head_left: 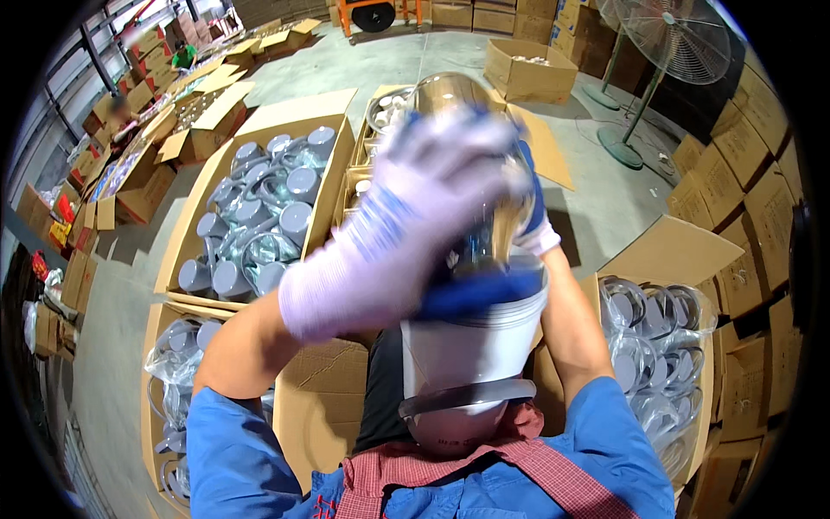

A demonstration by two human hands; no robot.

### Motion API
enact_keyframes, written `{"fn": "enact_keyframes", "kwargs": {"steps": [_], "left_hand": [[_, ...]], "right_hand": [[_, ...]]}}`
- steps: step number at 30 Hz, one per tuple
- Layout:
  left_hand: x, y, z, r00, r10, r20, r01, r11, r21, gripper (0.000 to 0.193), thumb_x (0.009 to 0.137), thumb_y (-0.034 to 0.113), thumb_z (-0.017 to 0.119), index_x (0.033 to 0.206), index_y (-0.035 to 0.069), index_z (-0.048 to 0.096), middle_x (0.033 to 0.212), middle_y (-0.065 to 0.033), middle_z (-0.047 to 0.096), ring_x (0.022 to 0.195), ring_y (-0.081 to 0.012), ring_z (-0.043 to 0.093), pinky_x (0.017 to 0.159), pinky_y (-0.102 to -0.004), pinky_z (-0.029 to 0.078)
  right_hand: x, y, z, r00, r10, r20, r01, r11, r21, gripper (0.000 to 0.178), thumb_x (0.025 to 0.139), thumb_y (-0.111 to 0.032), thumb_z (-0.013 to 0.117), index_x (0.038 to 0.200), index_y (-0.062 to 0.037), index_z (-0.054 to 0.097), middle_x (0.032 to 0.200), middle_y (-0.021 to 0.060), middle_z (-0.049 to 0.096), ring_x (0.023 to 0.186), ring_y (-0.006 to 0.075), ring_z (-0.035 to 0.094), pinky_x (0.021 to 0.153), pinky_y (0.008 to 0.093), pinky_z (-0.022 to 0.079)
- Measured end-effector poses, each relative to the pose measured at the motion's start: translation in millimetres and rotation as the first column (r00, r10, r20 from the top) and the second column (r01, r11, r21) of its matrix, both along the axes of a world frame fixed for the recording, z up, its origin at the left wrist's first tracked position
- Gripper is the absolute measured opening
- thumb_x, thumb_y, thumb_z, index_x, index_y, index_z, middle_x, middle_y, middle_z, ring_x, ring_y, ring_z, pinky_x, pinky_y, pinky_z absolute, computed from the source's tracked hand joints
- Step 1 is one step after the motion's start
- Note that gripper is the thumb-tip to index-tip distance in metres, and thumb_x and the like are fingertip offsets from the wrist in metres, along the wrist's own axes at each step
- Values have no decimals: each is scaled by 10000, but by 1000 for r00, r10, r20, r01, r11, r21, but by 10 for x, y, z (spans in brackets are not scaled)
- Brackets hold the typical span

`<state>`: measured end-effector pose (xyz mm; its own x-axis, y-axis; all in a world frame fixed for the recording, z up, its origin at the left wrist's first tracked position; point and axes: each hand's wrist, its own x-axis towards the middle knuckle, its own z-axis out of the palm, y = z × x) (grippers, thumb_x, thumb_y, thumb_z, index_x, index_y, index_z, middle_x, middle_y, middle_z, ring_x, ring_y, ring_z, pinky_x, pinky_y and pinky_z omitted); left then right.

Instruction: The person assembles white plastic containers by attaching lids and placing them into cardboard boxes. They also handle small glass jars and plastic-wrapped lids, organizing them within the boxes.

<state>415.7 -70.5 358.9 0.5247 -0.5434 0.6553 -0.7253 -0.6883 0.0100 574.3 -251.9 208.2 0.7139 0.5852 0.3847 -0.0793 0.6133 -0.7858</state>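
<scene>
I hold a clear glass kettle-like jug (471,225) with a white and grey base (467,363) upside-down against my chest. My left hand (415,208), in a white and blue glove and blurred by motion, is on the glass body from the left. Behind the glass on its far right side, my right hand (534,221), also gloved, grips the jug. A blue patch of glove (475,294) shows where the glass meets the white base.
An open carton (259,216) of grey-lidded jugs stands at left, another of bagged glass parts (177,355) below it. A carton of bagged lids (653,337) sits at right. More boxes, a pedestal fan (670,43) and a distant person (183,56) lie beyond.
</scene>
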Motion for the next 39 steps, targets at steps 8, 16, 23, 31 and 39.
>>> {"fn": "enact_keyframes", "kwargs": {"steps": [8, 16, 23, 31, 39], "left_hand": [[989, 359, -465, 495, -630, -598, 252, 763, -595, 495, 952, 228, 617, 1394, 28, 518, 1368, -93, 576, 1217, -206, 568, 1030, -330, 458], [831, -217, -632, 514, -235, -825, 339, 939, -56, 610, 744, 310, 793, 1284, 90, 614, 1092, -168, 636, 988, -354, 637, 850, -392, 492], [1589, 233, -1798, 633, -246, -734, -467, 635, -615, 468, 964, 210, 642, 1367, -2, 531, 1247, -155, 639, 1175, -221, 589, 1003, -319, 454], [1480, 143, -1486, 998, -69, 5, 69, 997, 39, 690, 810, 295, 731, 1449, 200, 489, 1505, -173, 423, 1411, -374, 349, 1164, -522, 213], [644, 246, -959, 644, -492, -586, -137, 679, -721, 629, 733, 122, 755, 1323, -1, 571, 1264, -167, 647, 1179, -307, 618, 1033, -417, 471]], "right_hand": [[-849, -733, -173, 889, -457, -22, 446, 876, -184, 536, 1061, -409, 367, 1253, 37, 595, 1150, 121, 668, 982, 194, 656, 944, 338, 497], [459, -251, -1560, 752, -398, 526, 659, 478, -580, 393, 934, -246, 616, 1284, -70, 578, 1175, 148, 650, 1120, 293, 597, 971, 377, 468], [766, 88, -2029, 719, 12, 695, 685, 158, -712, 570, 842, -333, 686, 1361, -191, 500, 1379, 231, 493, 1229, 488, 499, 997, 511, 446], [494, -564, -295, 877, -250, 409, 390, 869, -305, 365, 940, -157, 615, 1276, -22, 565, 1208, 131, 648, 1158, 238, 602, 995, 373, 505], [-338, -906, 134, 854, -381, 355, 521, 617, -590, 554, 1065, -440, 342, 1356, -4, 523, 1283, 141, 623, 1195, 245, 592, 1010, 352, 465]]}}
